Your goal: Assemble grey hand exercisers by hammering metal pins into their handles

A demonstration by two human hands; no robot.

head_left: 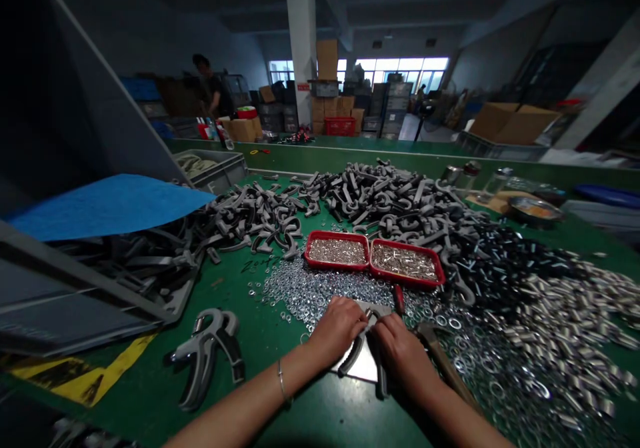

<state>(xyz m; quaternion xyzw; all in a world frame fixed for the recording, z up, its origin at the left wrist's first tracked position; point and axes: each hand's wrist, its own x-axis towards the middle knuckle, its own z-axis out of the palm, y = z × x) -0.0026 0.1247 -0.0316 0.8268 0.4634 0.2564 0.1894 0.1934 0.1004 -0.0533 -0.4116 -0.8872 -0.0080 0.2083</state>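
My left hand (336, 328) and my right hand (403, 349) are together at the front of the table, fingers closed on the top of a grey-and-black hand grip strengthener (381, 372). Its two handles point toward me, over a shiny metal plate (364, 364). My fingers hide most of its joint and any small part between them. Left of my hands, another hand grip strengthener (213, 348) with a spring lies on the green table. A hammer (447, 367) rests beside my right hand, and a red-handled tool (399, 299) lies just beyond it.
Two red trays (370, 265) of small metal parts stand beyond my hands, among loose nuts (290, 288). Grey handles (390, 198) are heaped behind. Washers (495, 388), black parts (493, 268) and metal sleeves (565, 328) spread rightward. A tilted grey crate (100, 315) stands left; a person (215, 95) is farther back.
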